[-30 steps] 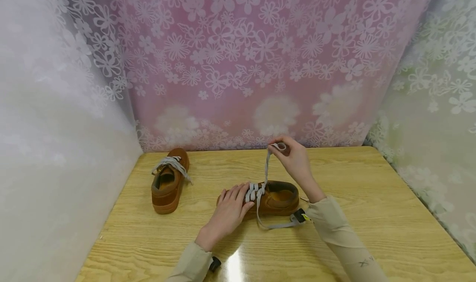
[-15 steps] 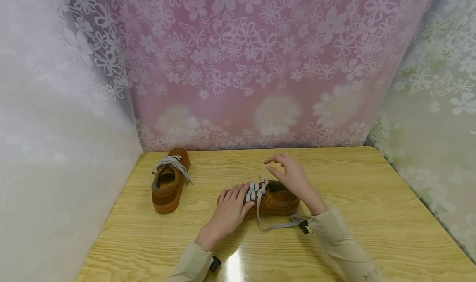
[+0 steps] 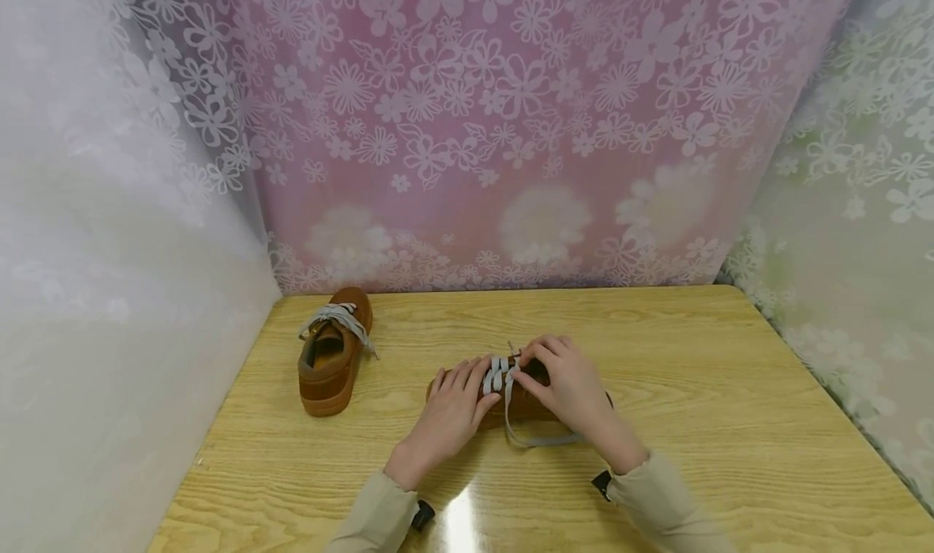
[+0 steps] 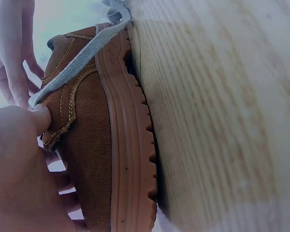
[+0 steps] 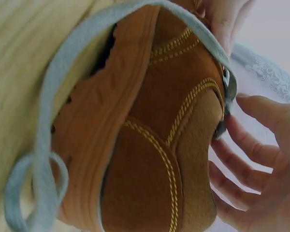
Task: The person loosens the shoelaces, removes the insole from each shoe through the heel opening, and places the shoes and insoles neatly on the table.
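Observation:
A brown lace-up shoe (image 3: 525,405) lies lengthwise on the table, toe to the left. My left hand (image 3: 445,415) holds its toe end, fingers across the top and thumb along the near side by the lacing. The right hand (image 3: 572,391) hovers over the collar and partly hides the opening. Its thumb and index fingertips are right at the grey shoelace (image 5: 47,96) by the top eyelets; a gap shows between them in the right wrist view. One lace end loops down the near side onto the table, and a short tip sticks up on the far side.
A matching brown shoe (image 3: 327,387) stands at the back left, its grey lace draped over the tongue. The wooden table (image 3: 730,423) is bounded by a pink flowered cloth (image 3: 467,172) behind and pale cloths at both sides.
The right hand has let go of the raised lace end, which dropped to the shoe's far side. That hand then came down to the top eyelets. The left hand stays put.

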Demonstrator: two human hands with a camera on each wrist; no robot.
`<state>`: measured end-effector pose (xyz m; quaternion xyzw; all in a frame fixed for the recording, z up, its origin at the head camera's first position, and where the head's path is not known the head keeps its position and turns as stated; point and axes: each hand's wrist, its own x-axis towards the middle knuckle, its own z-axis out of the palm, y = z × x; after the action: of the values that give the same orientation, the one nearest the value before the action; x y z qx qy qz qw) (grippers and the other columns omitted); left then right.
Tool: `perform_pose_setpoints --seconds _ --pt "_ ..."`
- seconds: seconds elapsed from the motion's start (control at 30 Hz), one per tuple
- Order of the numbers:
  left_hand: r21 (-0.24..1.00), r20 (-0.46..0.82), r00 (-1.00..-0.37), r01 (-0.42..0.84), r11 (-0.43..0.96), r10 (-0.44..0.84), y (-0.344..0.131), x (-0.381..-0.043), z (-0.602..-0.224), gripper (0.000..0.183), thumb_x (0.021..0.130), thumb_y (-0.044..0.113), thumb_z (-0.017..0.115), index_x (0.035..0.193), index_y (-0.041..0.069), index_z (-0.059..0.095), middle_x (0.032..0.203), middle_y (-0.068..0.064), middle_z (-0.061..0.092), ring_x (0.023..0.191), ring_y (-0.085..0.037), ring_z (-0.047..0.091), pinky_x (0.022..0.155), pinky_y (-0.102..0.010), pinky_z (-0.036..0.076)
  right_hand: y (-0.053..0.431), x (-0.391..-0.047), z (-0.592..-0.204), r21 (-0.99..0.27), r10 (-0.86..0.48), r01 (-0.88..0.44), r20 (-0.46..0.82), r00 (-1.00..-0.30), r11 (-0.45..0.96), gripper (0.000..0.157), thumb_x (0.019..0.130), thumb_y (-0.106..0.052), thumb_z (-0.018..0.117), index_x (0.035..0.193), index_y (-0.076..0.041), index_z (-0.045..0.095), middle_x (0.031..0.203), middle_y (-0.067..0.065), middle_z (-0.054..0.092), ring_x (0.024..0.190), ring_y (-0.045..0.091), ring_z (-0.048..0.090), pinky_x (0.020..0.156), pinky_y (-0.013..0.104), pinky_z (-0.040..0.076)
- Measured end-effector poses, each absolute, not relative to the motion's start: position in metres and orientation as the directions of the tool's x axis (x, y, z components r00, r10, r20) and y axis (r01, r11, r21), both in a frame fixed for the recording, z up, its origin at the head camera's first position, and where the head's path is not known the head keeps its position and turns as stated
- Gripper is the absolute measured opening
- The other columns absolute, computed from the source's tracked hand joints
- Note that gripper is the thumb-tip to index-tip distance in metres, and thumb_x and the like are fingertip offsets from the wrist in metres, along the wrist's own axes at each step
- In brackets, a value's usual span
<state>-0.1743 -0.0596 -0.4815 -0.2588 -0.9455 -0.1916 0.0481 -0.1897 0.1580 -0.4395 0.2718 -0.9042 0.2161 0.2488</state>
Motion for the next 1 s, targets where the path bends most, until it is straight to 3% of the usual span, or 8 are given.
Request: perform_pose_setpoints --seconds 0.23,0.57,0.7,0.9,1.0 --pt "0.339 0.181 -0.863 0.505 0.794 0.472 -0.06 -0.175 -0.481 0.061 0.11 0.046 0.034 0.162 0.016 0.025 0.16 -0.011 0.038 0.146 -0.033 0.036 0.119 -0.059 0.025 0.152 -0.189 -0.447 -0.25 -0.372 -0.608 0.601 -0.708 0.753 0.017 0.082 -0.015 0.087 0.088 -0.012 0.071 0.105 0.007 0.063 0.095 0.028 0.059 0.077 0.04 0.056" --pt "0.355 0.173 -0.864 0.502 0.789 0.472 -0.06 -0.174 -0.48 0.061 0.11 0.046 0.034 0.162 0.016 0.025 0.16 -0.01 0.037 0.147 -0.034 0.035 0.119 -0.06 0.024 0.159 -0.191 -0.455 -0.154 -0.515 -0.767 0.657 -0.55 0.623 0.023 0.079 -0.005 0.083 0.088 -0.014 0.065 0.11 0.01 0.062 0.1 0.027 0.059 0.078 0.043 0.056" --pt "0.349 0.177 -0.864 0.503 0.791 0.471 -0.06 -0.174 -0.481 0.061 0.11 0.047 0.033 0.162 0.016 0.024 0.16 -0.01 0.037 0.147 -0.034 0.035 0.119 -0.06 0.024 0.162 -0.191 -0.457 -0.083 -0.539 -0.76 0.656 -0.529 0.645 0.023 0.079 -0.012 0.085 0.091 -0.014 0.065 0.109 0.009 0.063 0.098 0.027 0.062 0.081 0.046 0.055" --pt "0.333 0.183 -0.865 0.501 0.799 0.467 -0.06 -0.175 -0.481 0.061 0.11 0.047 0.033 0.162 0.017 0.025 0.159 -0.011 0.04 0.146 -0.033 0.037 0.119 -0.06 0.025 0.155 -0.188 -0.455 0.014 -0.496 -0.644 0.651 -0.575 0.765 0.03 0.083 -0.033 0.085 0.093 -0.012 0.067 0.109 0.011 0.062 0.098 0.032 0.061 0.086 0.049 0.052" --pt "0.33 0.18 -0.865 0.501 0.8 0.468 -0.059 -0.175 -0.482 0.061 0.11 0.047 0.033 0.162 0.016 0.025 0.159 -0.011 0.04 0.145 -0.033 0.038 0.118 -0.06 0.026 0.152 -0.188 -0.454 0.068 -0.492 -0.614 0.669 -0.556 0.786 0.03 0.082 -0.035 0.086 0.089 -0.011 0.067 0.107 0.011 0.063 0.097 0.033 0.061 0.088 0.05 0.051"
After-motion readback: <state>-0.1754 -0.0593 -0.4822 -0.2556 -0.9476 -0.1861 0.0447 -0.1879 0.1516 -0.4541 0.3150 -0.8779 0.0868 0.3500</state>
